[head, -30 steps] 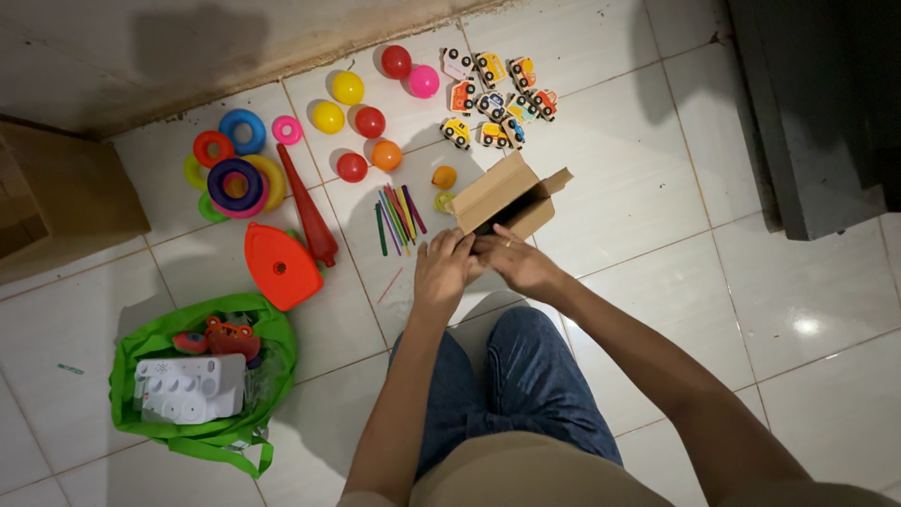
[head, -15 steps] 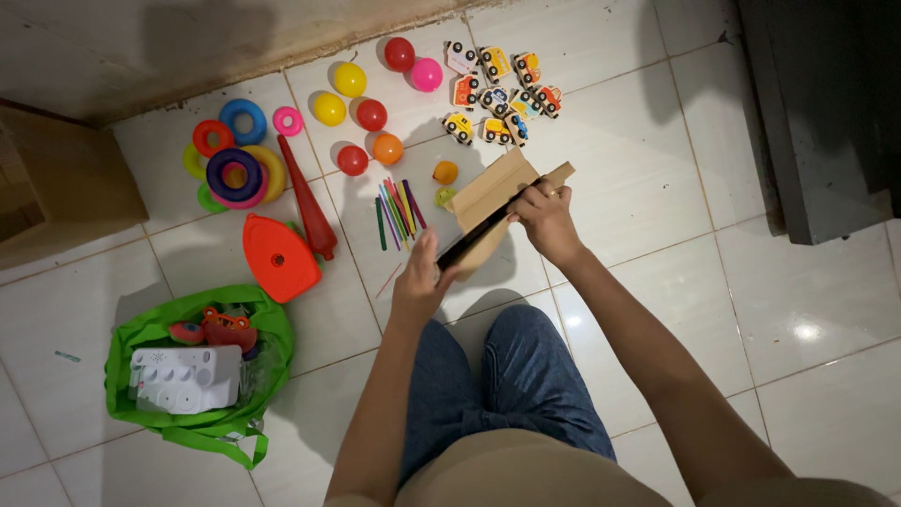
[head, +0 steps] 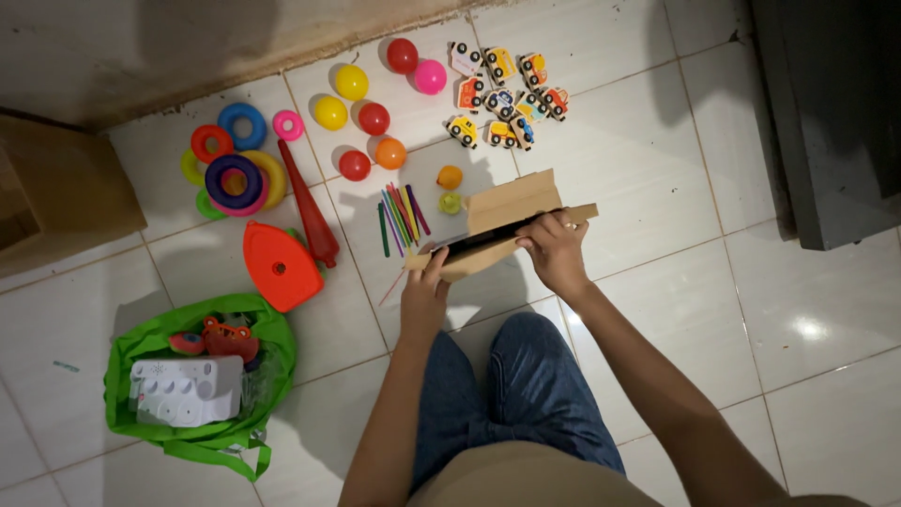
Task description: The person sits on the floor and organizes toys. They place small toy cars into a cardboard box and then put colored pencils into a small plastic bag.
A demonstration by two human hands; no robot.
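The person holds a cardboard box (head: 502,225) above the tiled floor (head: 657,188), just ahead of their knees. The left hand (head: 424,296) grips the box's near left end, fingers curled shut on the edge, and the right hand (head: 556,249) closes on its right side, fingers wrapped over the top rim near a loose flap. The box is tilted and lies long-ways between the two hands, its dark opening showing as a narrow slit along the side facing the person. Just beyond the box, to its left, lie a bunch of coloured sticks (head: 399,214), with a small orange toy (head: 450,176) and a small green one (head: 451,203) beside them. Farther off, near the wall, sit coloured balls (head: 374,118) and a cluster of toy cars (head: 502,94). To the left are stacking rings (head: 235,178), a red cone (head: 308,208) and an orange base (head: 279,267). At the lower left a green bag (head: 272,347) holds a white toy (head: 186,390) and a few small red pieces. A brown carton (head: 66,188) stands at the left edge.
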